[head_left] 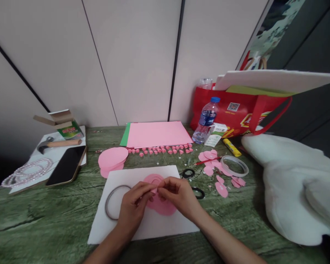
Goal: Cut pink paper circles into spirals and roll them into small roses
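My left hand (136, 201) and my right hand (180, 192) meet over a white board (151, 231), fingertips nearly touching. Both are closed in a pinch on a small piece of pink paper (154, 190), mostly hidden by the fingers. Beneath them lie overlapping pink paper rounds (166, 210), partly covered. To the left of my left hand, a thin grey ring (107, 207) rests on the board. Beside my right hand, two black loops (200, 193) look like scissor handles; whatever joins them is hidden.
Small rolled pink paper pieces (169, 149) line the front of stacked pink sheets (159, 134). Pink ovals (112, 157) lie left; cut pieces and a tape roll (246, 170) lie right. A bottle (207, 123), red bag (227, 95), phone (67, 165) and hammer (64, 143) stand or lie around.
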Demonstrator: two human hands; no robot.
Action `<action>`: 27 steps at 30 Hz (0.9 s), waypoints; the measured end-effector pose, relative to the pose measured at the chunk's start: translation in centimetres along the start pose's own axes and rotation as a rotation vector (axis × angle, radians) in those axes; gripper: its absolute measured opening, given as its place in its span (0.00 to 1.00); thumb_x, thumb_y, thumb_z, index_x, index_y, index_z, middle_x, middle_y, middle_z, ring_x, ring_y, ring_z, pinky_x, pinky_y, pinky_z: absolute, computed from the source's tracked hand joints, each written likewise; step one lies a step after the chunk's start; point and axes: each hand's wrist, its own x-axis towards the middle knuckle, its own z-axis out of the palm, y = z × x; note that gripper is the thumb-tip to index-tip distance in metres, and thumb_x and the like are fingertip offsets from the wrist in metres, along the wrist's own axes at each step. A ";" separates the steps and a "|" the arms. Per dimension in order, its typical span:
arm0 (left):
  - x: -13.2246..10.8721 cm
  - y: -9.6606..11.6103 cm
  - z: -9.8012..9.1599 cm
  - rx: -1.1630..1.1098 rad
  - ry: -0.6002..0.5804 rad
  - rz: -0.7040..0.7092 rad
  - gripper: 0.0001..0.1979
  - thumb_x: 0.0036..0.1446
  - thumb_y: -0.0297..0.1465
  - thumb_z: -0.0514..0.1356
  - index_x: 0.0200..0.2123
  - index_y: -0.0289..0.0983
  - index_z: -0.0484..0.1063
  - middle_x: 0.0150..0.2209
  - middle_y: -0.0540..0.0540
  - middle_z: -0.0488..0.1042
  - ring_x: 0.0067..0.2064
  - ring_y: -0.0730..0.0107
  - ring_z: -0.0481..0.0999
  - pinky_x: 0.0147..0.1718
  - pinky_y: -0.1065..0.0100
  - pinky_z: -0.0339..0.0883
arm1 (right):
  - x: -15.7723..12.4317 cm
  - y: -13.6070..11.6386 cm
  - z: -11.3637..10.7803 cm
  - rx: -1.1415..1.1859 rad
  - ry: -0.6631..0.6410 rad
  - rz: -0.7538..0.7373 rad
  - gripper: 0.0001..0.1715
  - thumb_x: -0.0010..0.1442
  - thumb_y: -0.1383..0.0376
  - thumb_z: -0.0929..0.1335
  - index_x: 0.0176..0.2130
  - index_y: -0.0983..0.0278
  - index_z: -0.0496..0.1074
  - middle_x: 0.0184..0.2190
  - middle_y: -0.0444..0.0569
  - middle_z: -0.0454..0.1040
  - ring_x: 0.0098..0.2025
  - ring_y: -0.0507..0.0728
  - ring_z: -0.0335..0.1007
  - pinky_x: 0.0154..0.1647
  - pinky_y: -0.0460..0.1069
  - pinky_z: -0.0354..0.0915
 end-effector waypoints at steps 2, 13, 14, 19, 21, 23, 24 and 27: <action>0.1 0.0 0.0 0.023 -0.003 0.017 0.12 0.53 0.24 0.54 0.38 0.40 0.75 0.29 0.49 0.73 0.26 0.75 0.72 0.26 0.74 0.67 | -0.1 0.0 0.0 -0.040 -0.016 -0.006 0.12 0.47 0.58 0.69 0.25 0.66 0.71 0.18 0.43 0.70 0.20 0.49 0.65 0.24 0.45 0.64; 0.0 -0.5 0.0 0.116 -0.048 0.165 0.13 0.55 0.24 0.53 0.40 0.42 0.74 0.30 0.48 0.73 0.27 0.74 0.72 0.27 0.73 0.68 | -0.3 0.2 -0.1 -0.165 -0.060 -0.042 0.10 0.50 0.61 0.66 0.25 0.65 0.74 0.18 0.45 0.72 0.21 0.51 0.68 0.24 0.45 0.65; 0.1 -0.5 0.0 0.117 -0.052 0.160 0.13 0.55 0.24 0.53 0.40 0.41 0.74 0.30 0.48 0.73 0.27 0.74 0.72 0.27 0.73 0.68 | -0.3 0.2 -0.1 -0.142 -0.065 -0.024 0.10 0.49 0.61 0.67 0.25 0.65 0.74 0.19 0.44 0.72 0.21 0.52 0.68 0.24 0.46 0.65; 0.2 -0.3 -0.2 0.095 -0.068 0.122 0.13 0.55 0.25 0.53 0.39 0.41 0.74 0.28 0.48 0.72 0.27 0.74 0.72 0.27 0.73 0.68 | -0.2 0.2 -0.3 -0.080 -0.110 0.023 0.12 0.50 0.59 0.67 0.27 0.66 0.73 0.19 0.45 0.73 0.22 0.52 0.69 0.25 0.46 0.66; 0.3 -0.3 -0.1 0.085 -0.072 0.115 0.13 0.55 0.24 0.53 0.39 0.40 0.75 0.28 0.48 0.72 0.27 0.74 0.72 0.27 0.73 0.67 | -0.2 0.2 -0.4 -0.111 -0.120 0.010 0.12 0.51 0.59 0.67 0.27 0.66 0.73 0.19 0.45 0.72 0.22 0.52 0.69 0.25 0.46 0.66; 0.3 -0.4 -0.1 0.082 -0.073 0.117 0.13 0.54 0.24 0.53 0.38 0.40 0.75 0.27 0.48 0.72 0.27 0.73 0.72 0.27 0.73 0.67 | -0.2 0.1 -0.4 -0.167 -0.115 -0.017 0.11 0.51 0.61 0.66 0.26 0.66 0.74 0.19 0.45 0.72 0.22 0.52 0.68 0.25 0.46 0.65; 0.3 -0.5 0.0 0.082 -0.074 0.123 0.13 0.54 0.24 0.53 0.39 0.40 0.75 0.27 0.48 0.72 0.28 0.73 0.72 0.27 0.73 0.67 | -0.3 0.1 -0.3 -0.191 -0.111 -0.031 0.10 0.51 0.62 0.66 0.26 0.66 0.74 0.19 0.45 0.72 0.21 0.52 0.68 0.24 0.46 0.65; 0.2 -0.7 0.0 0.092 -0.081 0.134 0.13 0.54 0.23 0.54 0.39 0.41 0.74 0.28 0.48 0.73 0.29 0.72 0.73 0.27 0.73 0.68 | -0.3 0.2 -0.3 -0.212 -0.117 -0.042 0.09 0.52 0.64 0.65 0.26 0.65 0.73 0.19 0.45 0.72 0.21 0.52 0.68 0.24 0.46 0.64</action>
